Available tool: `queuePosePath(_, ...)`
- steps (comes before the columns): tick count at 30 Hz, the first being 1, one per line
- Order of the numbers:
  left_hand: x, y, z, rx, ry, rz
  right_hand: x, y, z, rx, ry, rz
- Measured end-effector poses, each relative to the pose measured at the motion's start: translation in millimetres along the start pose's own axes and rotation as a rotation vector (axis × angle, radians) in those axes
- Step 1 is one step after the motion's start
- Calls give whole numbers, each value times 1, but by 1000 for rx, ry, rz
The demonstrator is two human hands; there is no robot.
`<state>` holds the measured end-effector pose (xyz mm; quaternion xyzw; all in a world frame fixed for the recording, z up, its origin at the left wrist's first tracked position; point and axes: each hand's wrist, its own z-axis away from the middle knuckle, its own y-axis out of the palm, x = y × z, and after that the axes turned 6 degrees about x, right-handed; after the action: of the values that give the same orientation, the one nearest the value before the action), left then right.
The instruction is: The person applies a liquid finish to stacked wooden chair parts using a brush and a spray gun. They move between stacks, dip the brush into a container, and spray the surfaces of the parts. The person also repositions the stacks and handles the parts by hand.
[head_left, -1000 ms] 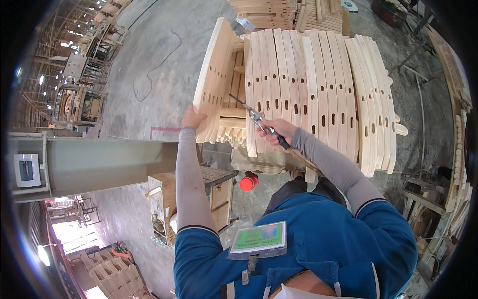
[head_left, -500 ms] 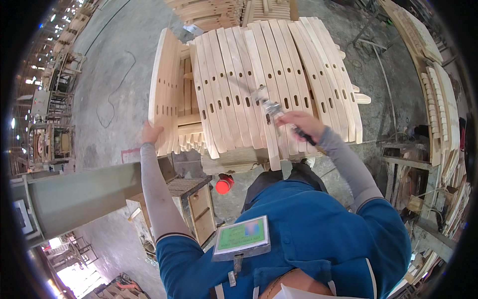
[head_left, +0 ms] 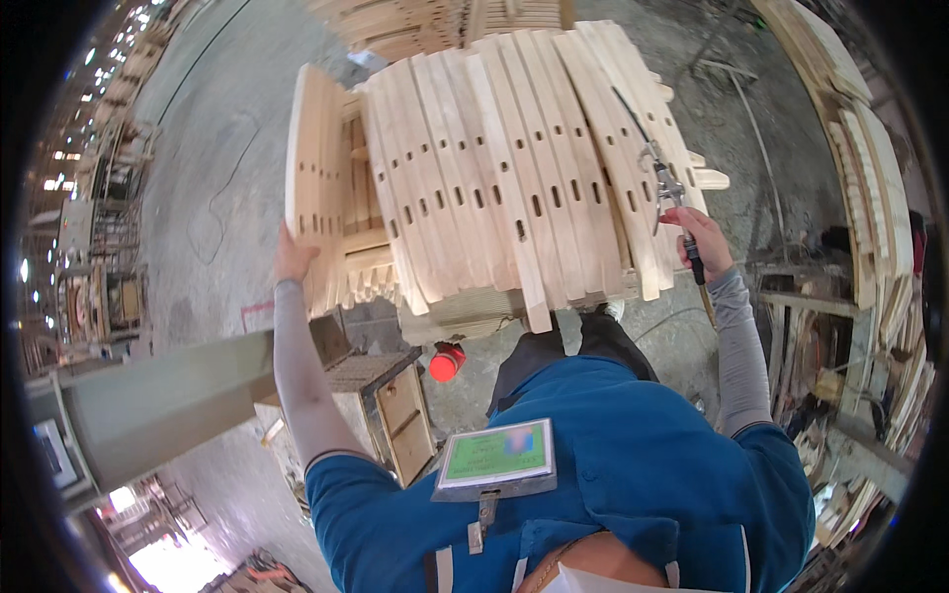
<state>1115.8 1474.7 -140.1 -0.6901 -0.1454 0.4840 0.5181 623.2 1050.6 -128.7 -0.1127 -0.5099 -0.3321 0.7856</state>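
Note:
My right hand (head_left: 704, 237) is closed around a metal air blow gun (head_left: 669, 186). Its long thin nozzle points away over the right part of the stack, and a hose runs back from its black lower end along my forearm. Pale wooden slats (head_left: 420, 109) with oval slots lie side by side in a row in front of me. At the row's left, more slotted slats (head_left: 303, 143) stand tilted on edge, a gap between them and the row. My left hand (head_left: 294, 257) grips their near end, thumb toward the gap; its other fingers are mostly hidden.
More stacked wood (head_left: 405, 25) sits beyond the row. At the near left are a grey metal beam (head_left: 188, 381) and a wooden box (head_left: 400, 420). A red container (head_left: 447, 363) is near my legs. Racks with wooden parts (head_left: 875, 208) line the right side.
My right hand has swung to the right with the air blow gun, from the middle of the row to its right edge. My left hand keeps its grip on the left slats.

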Motion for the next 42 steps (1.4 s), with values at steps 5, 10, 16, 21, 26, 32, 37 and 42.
queuePosePath(5,-75,36,28,239,-290,858,-14,-19,12,-40,12,-59)
queuePosePath(10,-118,112,81,250,-269,1209,-13,-27,-1,33,-32,-88)
queuePosePath(16,-159,196,105,328,-438,1540,-9,5,8,101,43,-44)
queuePosePath(21,-166,197,87,647,-283,952,-11,21,13,146,54,-5)
queuePosePath(26,-106,143,27,75,62,-107,-12,31,5,183,92,27)
queuePosePath(32,-34,109,-44,-145,-179,-944,-11,45,4,143,146,83)
queuePosePath(37,-4,133,-98,-78,-63,-1294,-17,57,-6,158,212,54)
queuePosePath(42,4,163,-127,-86,-30,-1529,-23,56,-13,198,205,-24)
